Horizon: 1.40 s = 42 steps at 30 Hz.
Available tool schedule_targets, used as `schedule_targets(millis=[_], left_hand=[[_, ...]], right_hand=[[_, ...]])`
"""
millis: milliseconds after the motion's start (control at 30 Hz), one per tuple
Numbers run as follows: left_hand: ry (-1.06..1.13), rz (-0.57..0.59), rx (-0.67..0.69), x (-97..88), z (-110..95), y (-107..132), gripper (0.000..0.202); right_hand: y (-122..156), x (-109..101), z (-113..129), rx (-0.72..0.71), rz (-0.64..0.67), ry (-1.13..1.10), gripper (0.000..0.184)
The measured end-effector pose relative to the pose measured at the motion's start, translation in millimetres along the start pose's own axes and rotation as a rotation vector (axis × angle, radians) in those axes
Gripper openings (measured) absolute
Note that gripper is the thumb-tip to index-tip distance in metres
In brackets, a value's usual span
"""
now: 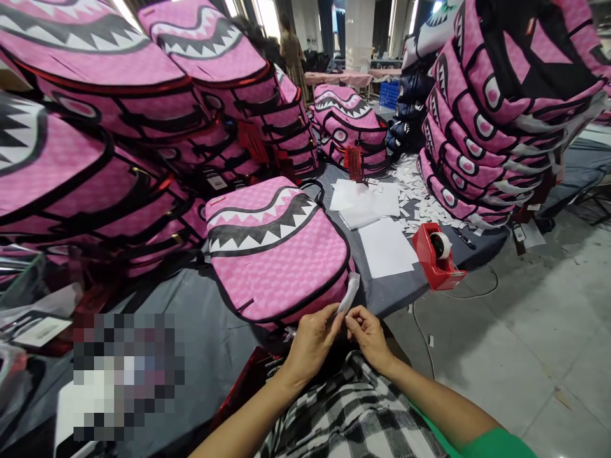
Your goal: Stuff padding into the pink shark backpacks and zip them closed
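A pink backpack (281, 261) with a black-and-white jagged-teeth print lies on the grey-covered table in front of me. A whitish translucent strip (351, 291) stands up at its near right corner. My left hand (312, 343) is closed at the backpack's near edge, thumb and fingers pinching the strip's lower end. Close beside it, my right hand (370, 336) is closed too, its fingertips pinched near the same spot. Whatever lies between the right fingertips is too small to make out.
Stacks of similar pink backpacks stand at the left (114, 108) and right (487, 140). White paper sheets (387, 248), a red tape dispenser (436, 257) and scattered small white slips (410, 184) lie to the right. A dark red tag (245, 388) sits near my left forearm.
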<state>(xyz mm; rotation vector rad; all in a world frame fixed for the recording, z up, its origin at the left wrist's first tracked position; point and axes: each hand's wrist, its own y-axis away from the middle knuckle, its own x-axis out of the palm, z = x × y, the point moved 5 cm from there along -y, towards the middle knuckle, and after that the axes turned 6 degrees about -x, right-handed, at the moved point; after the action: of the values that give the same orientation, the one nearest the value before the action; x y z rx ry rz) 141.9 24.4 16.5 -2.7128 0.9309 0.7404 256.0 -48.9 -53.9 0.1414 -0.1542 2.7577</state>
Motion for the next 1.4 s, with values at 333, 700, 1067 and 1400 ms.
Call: schedule_targets(millis=[333,700,1067,1400], left_hand=[[0.140,0.088,-0.006,-0.1,-2,-2,0.031],[0.025,-0.037,0.153,0.6,1,-2,0.026],[-0.042,-0.016,0.006,-0.7,12,4,0.035],[-0.826,-0.187,0.830,11.8,5,37,0.045]], right_hand=[[-15,0,-13,0.063,0.114,-0.075,0.046],[1,7,-10,0.327,-0.007,-0.358,0.044],[1,24,2,0.466,0.246,-1.117,0.015],[7,-2,-5,0.476,0.208,-1.030,0.033]])
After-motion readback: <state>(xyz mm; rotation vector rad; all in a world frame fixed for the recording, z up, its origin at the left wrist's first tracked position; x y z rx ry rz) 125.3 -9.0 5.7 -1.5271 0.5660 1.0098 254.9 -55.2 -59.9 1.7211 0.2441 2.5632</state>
